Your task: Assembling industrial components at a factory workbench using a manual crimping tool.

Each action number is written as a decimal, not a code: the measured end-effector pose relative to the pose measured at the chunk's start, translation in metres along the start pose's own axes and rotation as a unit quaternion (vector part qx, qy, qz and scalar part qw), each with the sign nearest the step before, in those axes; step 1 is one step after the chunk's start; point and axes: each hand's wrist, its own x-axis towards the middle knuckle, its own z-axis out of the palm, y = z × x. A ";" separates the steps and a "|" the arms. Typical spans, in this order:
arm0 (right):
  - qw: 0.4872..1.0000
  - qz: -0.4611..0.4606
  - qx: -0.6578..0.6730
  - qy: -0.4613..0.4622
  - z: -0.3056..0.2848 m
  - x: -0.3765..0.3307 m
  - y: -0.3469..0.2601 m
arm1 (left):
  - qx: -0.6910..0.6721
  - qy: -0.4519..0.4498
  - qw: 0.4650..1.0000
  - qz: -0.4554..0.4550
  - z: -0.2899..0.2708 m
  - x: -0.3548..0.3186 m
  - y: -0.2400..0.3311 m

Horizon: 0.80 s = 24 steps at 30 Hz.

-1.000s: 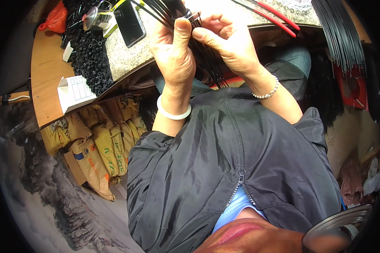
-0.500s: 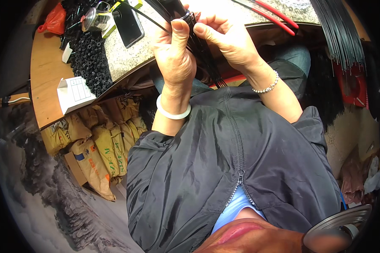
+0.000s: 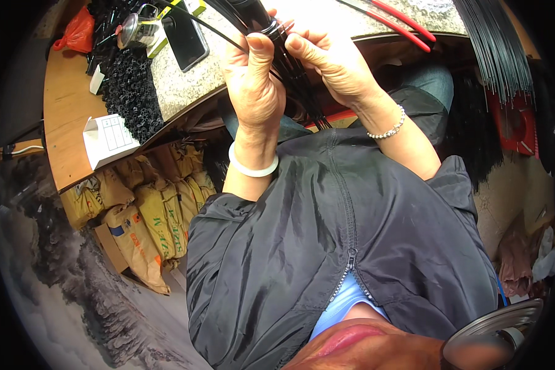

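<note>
Over the table's front edge, between my hands, is what looks like a black umbrella frame (image 3: 256, 15), a tube with thin ribs gathered round it. My left hand (image 3: 254, 80) wraps it from the left, its thumb pressed near the dark ring on the tube. The fingertips of my right hand (image 3: 333, 65) are pinched at the right side of that ring. A small thin tip shows by those fingertips, too small to name. The ribs' lower ends hang toward my lap. The frame's upper end runs out of the picture.
A phone (image 3: 185, 40) and a lidded glass pot (image 3: 134, 29) are at the left, beside a heap of small black parts (image 3: 129, 102). A white box (image 3: 110, 142) sits on the wooden edge. Red-handled pliers (image 3: 407, 28) and a bundle of black rods (image 3: 498, 55) are at the right.
The frame has come slightly down toward me, showing more of its tube. Both hands keep their hold with only small finger shifts.
</note>
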 end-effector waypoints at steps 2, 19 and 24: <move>1.000 0.011 0.010 -0.021 -0.001 -0.002 -0.001 | -0.008 -0.002 1.000 -0.005 -0.002 0.000 -0.001; 0.994 0.066 -0.048 -0.067 -0.017 0.006 -0.007 | 0.060 -0.046 0.997 0.008 0.002 0.001 -0.002; 0.994 0.054 0.062 -0.067 -0.011 0.003 -0.003 | 0.040 -0.045 0.998 0.004 0.005 0.002 -0.003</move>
